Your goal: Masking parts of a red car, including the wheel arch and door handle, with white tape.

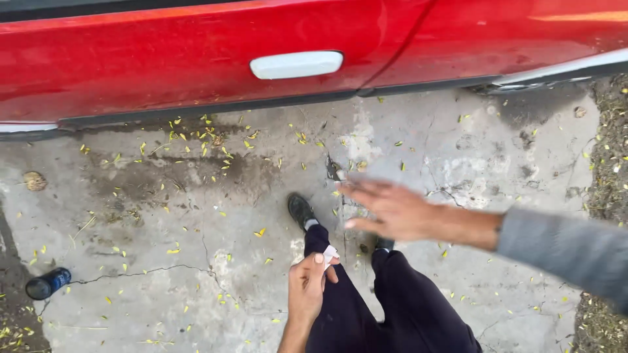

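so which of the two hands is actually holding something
The left hand, low by the dark trousers, pinches a small white piece in its fingers. The right hand, in the grey sleeve, is spread flat, blurred and empty.

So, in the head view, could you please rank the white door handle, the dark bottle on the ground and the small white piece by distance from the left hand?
1. Small white piece: pinched in the left hand.
2. Dark bottle: far left, lying on the concrete.
3. White door handle: top, on the red car door; close to the bottle's distance, so this order is uncertain.

Soft even daylight, faint shadows, perhaps slight motion blur on the right hand point(392, 210).
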